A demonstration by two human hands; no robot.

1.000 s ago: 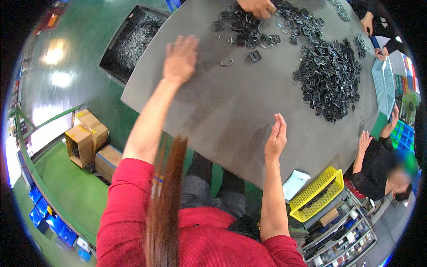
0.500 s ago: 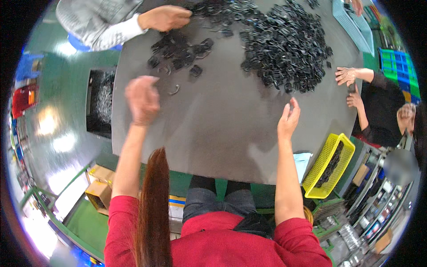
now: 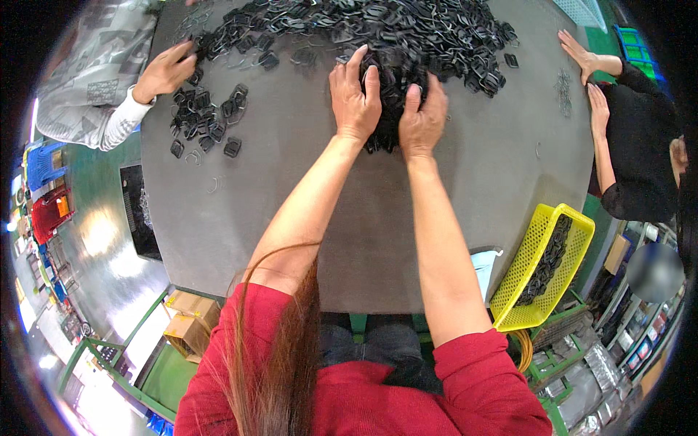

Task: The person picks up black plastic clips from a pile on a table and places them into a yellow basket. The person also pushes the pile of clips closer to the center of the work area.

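My left hand and my right hand cup a clump of small black buckle-like pieces from both sides. The fingers of both hands curve around it, and some fingertips are hidden among the pieces. This clump lies at the near edge of a large pile of the same black pieces across the far side of the grey table. Motion blurs the clump and the right fingers slightly.
At the far left a co-worker's hand is beside a smaller group of black pieces. Another co-worker's hands rest at the right table edge, near thin wire pieces. A yellow basket with black pieces stands at the near right.
Both my hands have moved forward and together, from apart over the table to around the clump. Loose pieces from the pile are now gathered between them. The view has shifted.
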